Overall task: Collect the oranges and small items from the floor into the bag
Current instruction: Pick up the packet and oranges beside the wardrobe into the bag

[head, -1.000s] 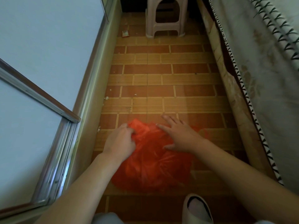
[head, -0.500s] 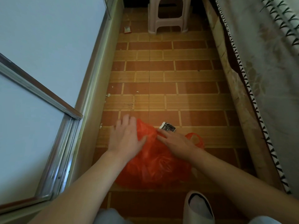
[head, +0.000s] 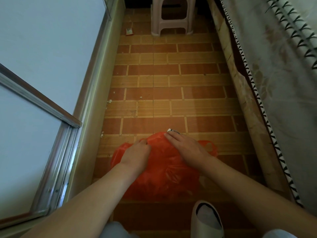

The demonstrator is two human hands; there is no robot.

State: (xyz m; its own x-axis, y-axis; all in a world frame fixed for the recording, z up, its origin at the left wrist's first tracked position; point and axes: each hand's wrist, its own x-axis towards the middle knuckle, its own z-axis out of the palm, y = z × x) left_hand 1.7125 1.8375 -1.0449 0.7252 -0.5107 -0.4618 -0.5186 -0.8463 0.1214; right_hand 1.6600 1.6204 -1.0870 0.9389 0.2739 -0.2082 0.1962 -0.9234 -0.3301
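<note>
A red plastic bag (head: 164, 170) lies crumpled on the tiled floor just in front of me. My left hand (head: 137, 152) is on its left top part, fingers curled and pinching the plastic near the rim. My right hand (head: 187, 148) lies flat across the bag's upper right, fingers straight. Its fingertips touch a small white and black item (head: 172, 130) that peeks out at the bag's far edge. One bag handle (head: 211, 148) sticks out to the right. No oranges are visible; the bag's contents are hidden.
A pale plastic stool (head: 171, 18) stands at the far end of the narrow floor, with a small wrapper (head: 129, 31) left of it. White crumbs (head: 109, 101) lie by the left door sill. A patterned fabric (head: 274, 100) hangs along the right. My slipper (head: 207, 219) is near.
My left hand went from flat on the bag to curled, gripping the plastic. My right hand stayed over the bag's far right edge, covering most of the small item.
</note>
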